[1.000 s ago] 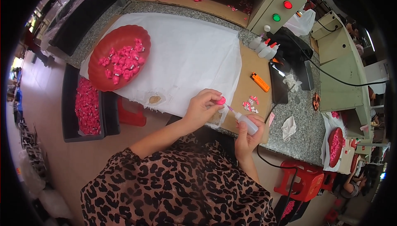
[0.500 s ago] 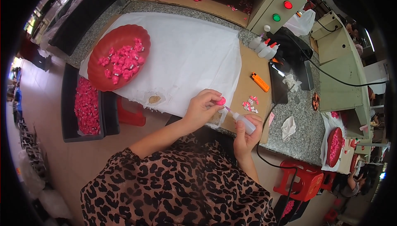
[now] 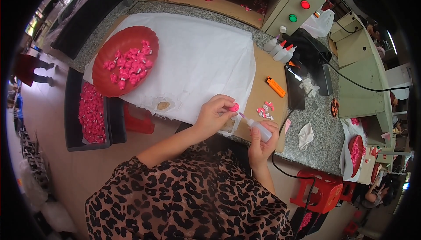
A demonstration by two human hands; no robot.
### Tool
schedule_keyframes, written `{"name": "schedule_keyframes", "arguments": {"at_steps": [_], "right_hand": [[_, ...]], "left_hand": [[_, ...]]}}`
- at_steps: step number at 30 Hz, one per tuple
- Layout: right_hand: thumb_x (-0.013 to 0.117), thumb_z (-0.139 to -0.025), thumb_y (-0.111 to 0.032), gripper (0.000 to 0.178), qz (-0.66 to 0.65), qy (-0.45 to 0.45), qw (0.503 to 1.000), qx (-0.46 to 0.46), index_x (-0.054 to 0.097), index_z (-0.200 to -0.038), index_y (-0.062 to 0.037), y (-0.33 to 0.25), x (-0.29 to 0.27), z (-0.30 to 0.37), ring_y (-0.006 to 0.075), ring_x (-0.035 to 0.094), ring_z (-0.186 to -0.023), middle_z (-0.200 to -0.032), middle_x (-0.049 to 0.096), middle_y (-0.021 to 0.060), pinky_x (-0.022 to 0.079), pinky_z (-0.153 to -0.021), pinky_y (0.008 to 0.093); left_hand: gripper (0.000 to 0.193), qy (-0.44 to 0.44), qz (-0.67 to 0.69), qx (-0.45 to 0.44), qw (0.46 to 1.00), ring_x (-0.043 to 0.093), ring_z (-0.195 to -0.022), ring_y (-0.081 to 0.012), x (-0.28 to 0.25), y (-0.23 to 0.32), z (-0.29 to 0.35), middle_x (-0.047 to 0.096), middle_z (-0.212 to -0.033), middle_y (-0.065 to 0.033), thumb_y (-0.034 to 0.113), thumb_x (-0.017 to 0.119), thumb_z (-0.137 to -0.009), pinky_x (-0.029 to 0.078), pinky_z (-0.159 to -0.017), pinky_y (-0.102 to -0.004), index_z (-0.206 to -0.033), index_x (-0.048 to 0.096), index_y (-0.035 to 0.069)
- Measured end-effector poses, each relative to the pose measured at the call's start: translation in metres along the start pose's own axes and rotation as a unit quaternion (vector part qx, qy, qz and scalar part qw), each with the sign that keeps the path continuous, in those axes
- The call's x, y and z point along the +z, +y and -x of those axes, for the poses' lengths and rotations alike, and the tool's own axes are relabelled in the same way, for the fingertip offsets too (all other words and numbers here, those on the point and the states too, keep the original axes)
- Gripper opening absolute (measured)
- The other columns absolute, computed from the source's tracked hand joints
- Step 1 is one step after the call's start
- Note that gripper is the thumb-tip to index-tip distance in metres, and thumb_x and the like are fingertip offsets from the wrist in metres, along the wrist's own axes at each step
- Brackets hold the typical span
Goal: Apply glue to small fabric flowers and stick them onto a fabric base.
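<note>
Between the fingertips of my left hand is a small rounded pink plastic piece, held above the table's front edge. My right hand is wrapped round a translucent squeeze bottle with a thin nozzle. The nozzle tip points up and left at the pink piece; whether it touches is too small to tell. Just right of the hands, several little pink and white pieces lie on brown cardboard. A red scalloped dish with many pink pieces stands on the white sheet at the left.
An orange box cutter lies on the cardboard, near several upright squeeze bottles. Behind the sheet stands a beige machine with red and green lights. A dark bin of pink pieces is at the left, a red stool at the lower right.
The squeeze bottle and my right hand have shifted very slightly; my left hand keeps its place. At the far left, a person in dark red has come further into view.
</note>
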State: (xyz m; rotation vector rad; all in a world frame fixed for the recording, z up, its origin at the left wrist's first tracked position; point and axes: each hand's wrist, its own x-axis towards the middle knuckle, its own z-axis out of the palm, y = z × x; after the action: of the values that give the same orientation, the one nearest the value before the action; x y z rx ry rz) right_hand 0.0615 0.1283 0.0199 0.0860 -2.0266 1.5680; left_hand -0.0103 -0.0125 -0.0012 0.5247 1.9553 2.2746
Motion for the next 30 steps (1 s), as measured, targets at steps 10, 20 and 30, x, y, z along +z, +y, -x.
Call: {"name": "schedule_keyframes", "arguments": {"at_steps": [10,20,30], "right_hand": [[0.051,-0.081,-0.003,0.017,0.023,-0.016,1.000,-0.010,0.040,-0.093,0.0007,0.0010,-0.0002,0.0004,0.0129,0.049,-0.071,-0.092,0.042,0.0099,0.044,-0.063,0.0217],[0.051,-0.081,-0.003,0.017,0.023,-0.018,0.999,-0.018,0.040,-0.093,0.0009,0.0027,0.0000,0.0019,0.0131,0.050,-0.071,-0.092,0.042,0.0103,0.044,-0.063,0.0219],[0.051,-0.081,-0.003,0.018,0.022,-0.013,1.000,-0.017,0.039,-0.094,0.0006,0.0030,0.0009,0.0018,0.0130,0.050,-0.071,-0.092,0.042,0.0102,0.044,-0.062,0.0214]], "left_hand": [[0.014,-0.007,-0.003,0.006,1.000,0.054,-0.087,-0.0125,-0.0002,-0.0004,-0.0004,0.046,-0.102,-0.0113,-0.008,0.056,-0.073,0.049,-0.075,-0.0221,-0.086,0.054,-0.004],[0.013,-0.002,0.006,0.003,1.000,0.054,-0.087,-0.0125,-0.0003,0.0006,0.0001,0.046,-0.102,-0.0111,-0.007,0.057,-0.073,0.049,-0.075,-0.0220,-0.086,0.054,-0.003],[0.013,0.000,0.020,0.002,1.000,0.054,-0.087,-0.0127,-0.0006,0.0006,0.0003,0.047,-0.101,-0.0109,-0.006,0.057,-0.074,0.049,-0.075,-0.0230,-0.086,0.054,-0.003]]}}
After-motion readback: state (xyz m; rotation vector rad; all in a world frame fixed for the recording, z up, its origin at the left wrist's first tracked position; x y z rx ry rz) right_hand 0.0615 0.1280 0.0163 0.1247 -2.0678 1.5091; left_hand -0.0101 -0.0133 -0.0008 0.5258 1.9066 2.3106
